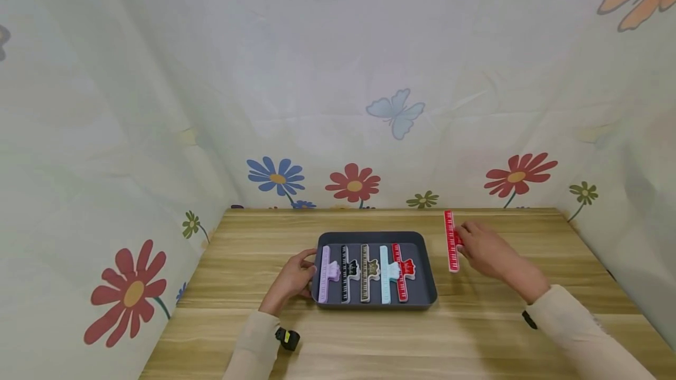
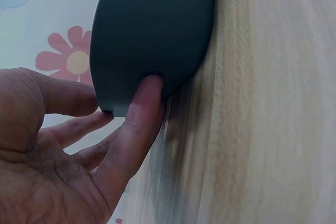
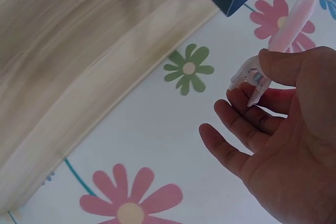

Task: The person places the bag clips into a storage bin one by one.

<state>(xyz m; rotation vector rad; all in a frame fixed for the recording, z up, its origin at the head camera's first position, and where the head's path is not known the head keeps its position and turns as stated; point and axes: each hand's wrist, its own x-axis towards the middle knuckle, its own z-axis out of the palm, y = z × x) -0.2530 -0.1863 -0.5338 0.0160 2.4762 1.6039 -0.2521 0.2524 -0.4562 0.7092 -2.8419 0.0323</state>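
Observation:
My left hand (image 1: pixel 294 276) holds the left end of a dark grey rectangular tray (image 1: pixel 377 306); in the left wrist view its fingers meet the rim and outer wall. My right hand (image 1: pixel 486 250) pinches a long red music clip (image 1: pixel 452 242) with piano-key markings, held up right of the tray. From the right wrist, this clip (image 3: pixel 294 22) appears edge-on between thumb and fingers. Inside the tray lie several similar clips side by side: lilac (image 1: pixel 325 274), black (image 1: pixel 345 274), brown (image 1: pixel 365 274), light blue (image 1: pixel 385 274) and red (image 1: pixel 400 274).
The tray stands on a wood-grain table (image 1: pixel 369 345). A pale cloth backdrop (image 1: pixel 317 75) printed with flowers and butterflies rises behind the table and along both sides. Black bands with small devices sit at both wrists.

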